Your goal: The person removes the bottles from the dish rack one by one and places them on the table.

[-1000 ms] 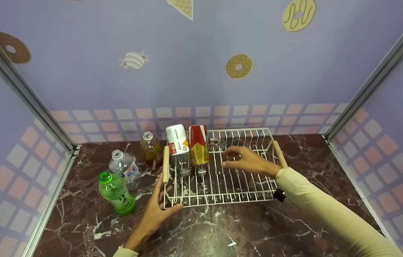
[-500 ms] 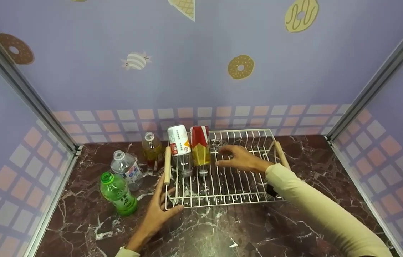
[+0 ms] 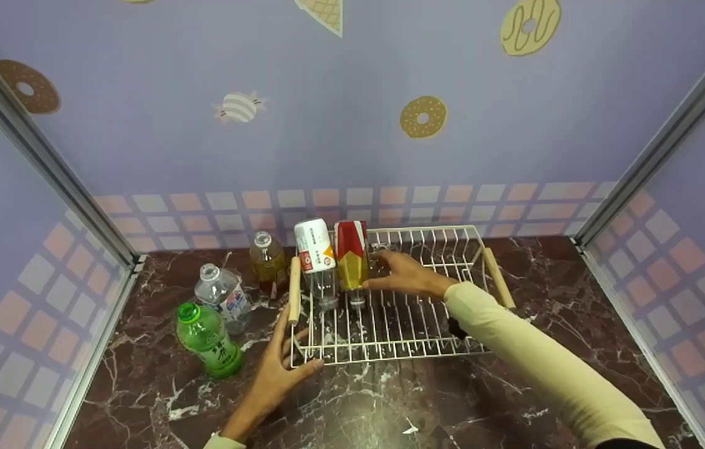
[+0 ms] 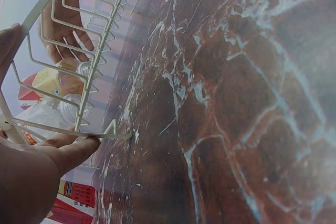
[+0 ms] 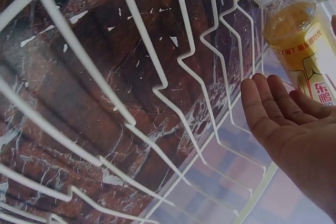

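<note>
A white wire dish rack (image 3: 421, 227) with wooden handles stands on the counter. My left hand (image 3: 274, 368) grips its front left corner; in the left wrist view the thumb and fingers lie on either side of the frame wire. Two bottles lean neck-down in the rack's left part: a white-labelled bottle (image 3: 315, 246) and a red-and-yellow-labelled bottle (image 3: 352, 252) with amber showing through. My right hand (image 3: 408, 274) is over the rack, fingertips close beside the red-and-yellow bottle. Whether they touch cannot be told; in the right wrist view its fingers (image 5: 257, 103) are nearly straight.
Left of the rack stand a green bottle (image 3: 209, 340), a clear bottle (image 3: 224, 299) and a bottle with amber colour (image 3: 268, 265), all upright. The dark marbled counter (image 3: 352, 411) is bounded by patterned walls (image 3: 340, 125) behind and at both sides.
My right hand has moved left over the rack, up close to the red-and-yellow bottle. The left hand keeps its place on the rack corner, and the bottles stay where they were.
</note>
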`<state>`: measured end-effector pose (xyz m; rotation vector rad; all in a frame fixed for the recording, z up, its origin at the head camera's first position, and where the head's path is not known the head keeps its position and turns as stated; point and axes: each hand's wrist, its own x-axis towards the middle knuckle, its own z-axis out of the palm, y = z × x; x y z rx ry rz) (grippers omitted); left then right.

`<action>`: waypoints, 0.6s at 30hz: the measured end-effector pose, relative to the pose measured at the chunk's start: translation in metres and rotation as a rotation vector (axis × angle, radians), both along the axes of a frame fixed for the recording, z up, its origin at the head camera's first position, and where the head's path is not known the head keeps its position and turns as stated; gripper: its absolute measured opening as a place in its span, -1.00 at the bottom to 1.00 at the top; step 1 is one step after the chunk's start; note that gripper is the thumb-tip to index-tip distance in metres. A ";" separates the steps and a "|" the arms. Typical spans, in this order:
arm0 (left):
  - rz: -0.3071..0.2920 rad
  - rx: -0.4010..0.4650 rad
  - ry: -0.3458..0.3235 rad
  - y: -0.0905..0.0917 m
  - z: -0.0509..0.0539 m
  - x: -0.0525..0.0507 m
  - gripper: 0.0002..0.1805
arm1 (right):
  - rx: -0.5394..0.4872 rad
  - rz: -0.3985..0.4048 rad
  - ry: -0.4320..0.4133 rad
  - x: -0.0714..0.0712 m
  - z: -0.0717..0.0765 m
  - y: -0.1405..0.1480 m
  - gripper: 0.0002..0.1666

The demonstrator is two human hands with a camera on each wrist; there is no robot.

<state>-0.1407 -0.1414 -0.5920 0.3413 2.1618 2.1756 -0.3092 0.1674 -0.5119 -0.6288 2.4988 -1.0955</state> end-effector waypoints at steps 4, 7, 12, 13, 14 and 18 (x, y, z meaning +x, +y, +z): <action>0.002 0.012 -0.010 0.002 0.001 0.000 0.35 | -0.018 -0.036 -0.033 -0.002 -0.002 -0.005 0.08; 0.001 0.018 -0.016 0.003 0.001 -0.001 0.36 | -0.067 -0.044 -0.070 -0.004 -0.004 -0.008 0.04; 0.000 0.009 -0.026 0.003 0.001 -0.002 0.38 | -0.088 -0.024 -0.076 -0.008 -0.007 -0.009 -0.09; 0.000 0.002 -0.027 0.003 0.001 -0.002 0.38 | -0.084 -0.019 -0.070 -0.009 -0.007 -0.010 -0.11; 0.001 0.000 -0.026 0.002 0.001 -0.002 0.37 | -0.076 -0.016 -0.064 -0.010 -0.007 -0.011 -0.12; 0.001 -0.001 -0.023 0.001 0.000 0.000 0.36 | -0.063 -0.008 -0.073 -0.013 -0.006 -0.014 -0.21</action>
